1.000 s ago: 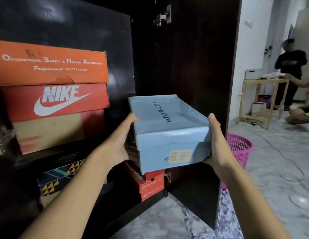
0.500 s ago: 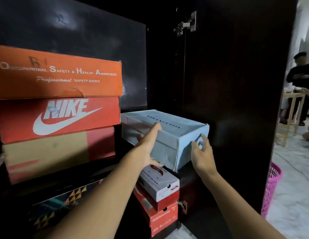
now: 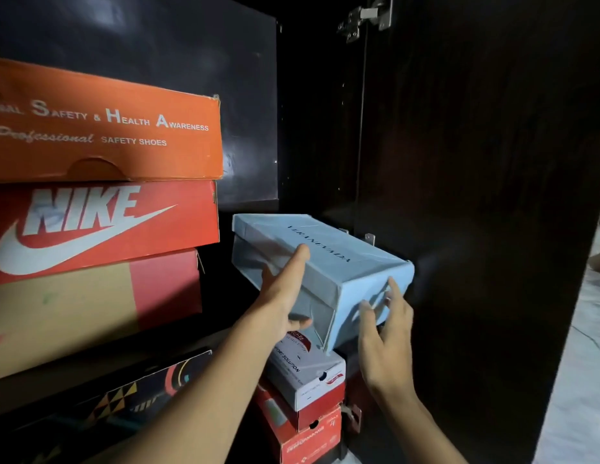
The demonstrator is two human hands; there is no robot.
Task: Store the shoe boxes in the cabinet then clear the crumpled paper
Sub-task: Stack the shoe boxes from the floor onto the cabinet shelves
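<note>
Box seating, blue carton

Hands: our left hand (image 3: pixel 285 289) lies flat against the blue shoe box (image 3: pixel 328 262) side; right hand (image 3: pixel 385 326), fingers spread, touches its near end. The box rests on the white box (image 3: pixel 308 376) inside the cabinet (image 3: pixel 459 162). Creased card looks light; we push at corners.

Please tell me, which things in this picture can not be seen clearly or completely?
- Head view: orange safety shoes box, its text cut by the left edge.
- White box, partly hidden under the blue box and left hand.
- Cabinet interior: too dark.
- Crumpled paper: out of view.
</note>
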